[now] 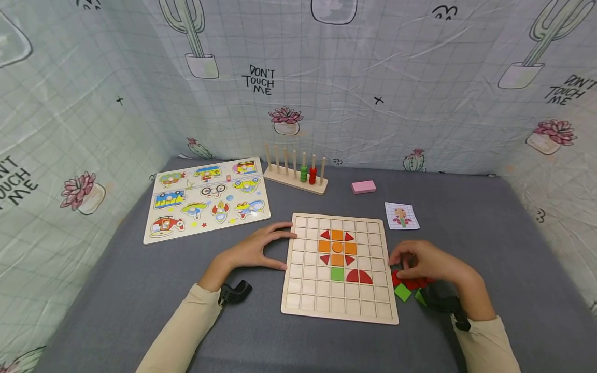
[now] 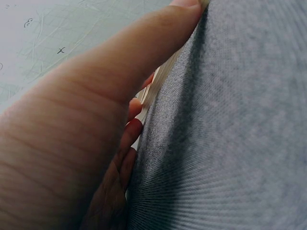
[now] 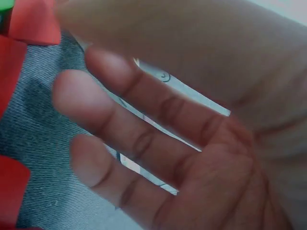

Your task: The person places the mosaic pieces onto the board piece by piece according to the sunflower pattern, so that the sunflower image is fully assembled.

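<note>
With the left hand spread against the wooden grid board, a red piece is apparently sought by the right hand – whether pinched cannot be told – for cell-aligned placing.

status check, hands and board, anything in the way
Left hand at left edge of partly filled gridded board. Right hand over loose red and green pieces, grip unclear. Nothing seen blocking the bare squares.

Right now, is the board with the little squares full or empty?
Neither: the board is partly filled. Orange pieces, red pieces and a green piece lie on it, but most of it is bare.
</note>
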Demonstrator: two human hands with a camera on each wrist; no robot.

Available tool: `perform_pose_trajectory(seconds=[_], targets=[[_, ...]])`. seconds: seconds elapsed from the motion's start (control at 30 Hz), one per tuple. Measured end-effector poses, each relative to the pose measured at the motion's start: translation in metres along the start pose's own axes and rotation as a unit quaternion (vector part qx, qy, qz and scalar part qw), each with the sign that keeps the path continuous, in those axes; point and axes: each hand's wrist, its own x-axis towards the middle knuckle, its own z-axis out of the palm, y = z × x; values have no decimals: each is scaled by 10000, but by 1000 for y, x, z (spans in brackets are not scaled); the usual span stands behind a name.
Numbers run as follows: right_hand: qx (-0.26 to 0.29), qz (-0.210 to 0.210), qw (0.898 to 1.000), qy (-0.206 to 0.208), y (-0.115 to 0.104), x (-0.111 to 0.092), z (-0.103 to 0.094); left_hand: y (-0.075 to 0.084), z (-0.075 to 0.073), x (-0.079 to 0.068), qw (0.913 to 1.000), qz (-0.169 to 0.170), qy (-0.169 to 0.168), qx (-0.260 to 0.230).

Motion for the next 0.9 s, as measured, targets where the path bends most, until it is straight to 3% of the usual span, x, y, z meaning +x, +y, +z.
perform_pose_trajectory(seconds=[0.33,0.67,0.9], targets=[[190,-3,9987,-462,3,0,2,0,0,1,10000,-22,-7,42],[-228,445,9987,32,10,-1,0,-1,0,0,10000,22,19,46],[-32,329,9995,-12,11,-4,-2,0,0,0,9998,131,91,79]])
